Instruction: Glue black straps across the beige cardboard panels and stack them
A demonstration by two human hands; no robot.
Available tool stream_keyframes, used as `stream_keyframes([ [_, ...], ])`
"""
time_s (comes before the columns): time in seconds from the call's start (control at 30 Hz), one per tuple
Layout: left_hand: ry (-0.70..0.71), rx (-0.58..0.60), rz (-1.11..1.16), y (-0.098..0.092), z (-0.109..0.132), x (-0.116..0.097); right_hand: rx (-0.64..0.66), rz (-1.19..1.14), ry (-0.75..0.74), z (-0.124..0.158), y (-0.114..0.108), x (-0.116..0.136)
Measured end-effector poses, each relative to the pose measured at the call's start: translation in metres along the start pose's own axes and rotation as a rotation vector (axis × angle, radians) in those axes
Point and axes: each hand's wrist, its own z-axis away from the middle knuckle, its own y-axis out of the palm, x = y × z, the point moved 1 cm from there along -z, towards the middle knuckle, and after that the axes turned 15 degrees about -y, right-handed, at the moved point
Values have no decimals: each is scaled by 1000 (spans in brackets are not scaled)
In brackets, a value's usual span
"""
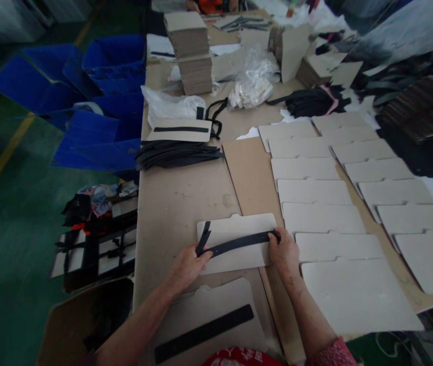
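A grey cardboard card point(235, 254) lies on the table in front of me with a black strap point(239, 243) stretched across it. My left hand point(188, 265) pinches the strap's left end at the card's left edge. My right hand point(285, 251) presses the strap's right end at the card's right edge, fingers curled over it. Nearer to me lies another card point(216, 305) with a black strap point(204, 333) across it.
Two columns of blank cards point(315, 193) overlap on the right of the brown table point(174, 203). A pile of black straps point(176, 153), card stacks point(189, 48) and a plastic bag point(252, 81) sit farther back. Blue crates point(98, 101) and finished pieces point(94, 244) are on the floor at left.
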Motion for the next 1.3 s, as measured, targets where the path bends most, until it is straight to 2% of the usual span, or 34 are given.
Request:
stream_keyframes([
  [0.57,-14,-37,-29,2,4,4,-74,23,-82,1,-1,8],
  [0.77,-18,-94,-67,1,6,1,-63,18,-81,2,-1,11],
  [1.1,-33,-209,-128,6,-17,0,-42,53,-108,4,0,6],
  [1.3,-47,-227,-175,9,-22,1,-56,41,-118,4,1,3],
])
